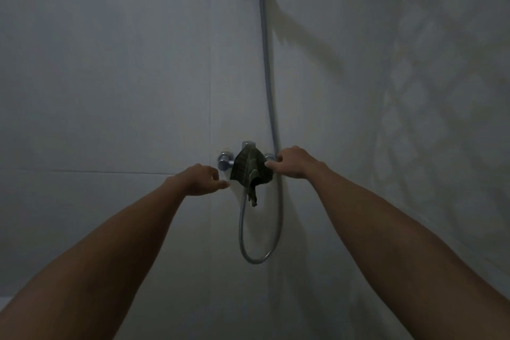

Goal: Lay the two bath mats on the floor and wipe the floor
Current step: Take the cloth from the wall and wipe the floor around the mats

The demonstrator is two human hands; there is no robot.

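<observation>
Dark cloth (pixel 250 171) hung over shower mixer (pixel 226 160), frame centre, long axis vertical; right hand (pixel 293 161) touched its right edge, fingers curled, nearer; left hand (pixel 202 180) half-open, empty, just beside; mats not in view.

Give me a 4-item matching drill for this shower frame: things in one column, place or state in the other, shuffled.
Things:
1. dark cloth
2. shower hose
3. left hand
4. right hand

Place or state:
A. runs down the wall and loops below the tap
B. draped over the middle of the tap
C. fingers at the cloth's right edge, by the tap's right end
D. just below the tap's left knob, fingers loosely curled, touching nothing that shows

Pairs: 1-B, 2-A, 3-D, 4-C
</observation>
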